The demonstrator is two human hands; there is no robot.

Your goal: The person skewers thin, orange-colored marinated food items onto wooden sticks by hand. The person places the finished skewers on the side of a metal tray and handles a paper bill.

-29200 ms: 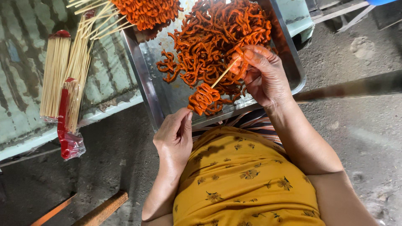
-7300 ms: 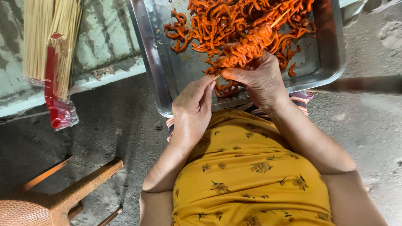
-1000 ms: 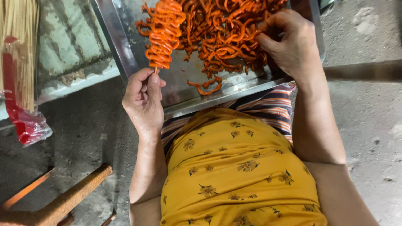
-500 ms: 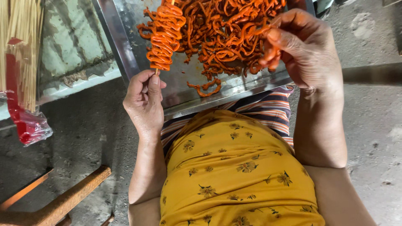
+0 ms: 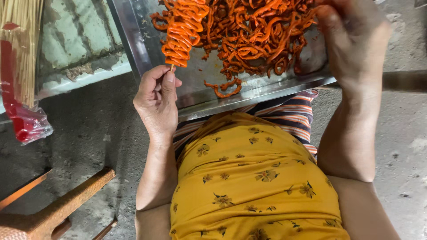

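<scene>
Right hand (image 5: 353, 44) had lifted from the heap since half a second before; skewer position unchanged.

Loaded skewer (image 5: 182, 33), wound with orange strips, stood upright over the left end of the metal tray (image 5: 129, 42). Left hand (image 5: 156, 104): grip clamped on the stick's bare lower end. Right hand: blurred above the heap of orange strips (image 5: 258, 40), grip state could not be told. Bundle of bare sticks (image 5: 20, 49) in a red wrapper lay on the tabletop (image 5: 80, 44), well apart.

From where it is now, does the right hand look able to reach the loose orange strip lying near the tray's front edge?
Probably yes. The right hand hovers over the metal tray, and the loose strip lies bare on the tray floor, with nothing between them.
</scene>
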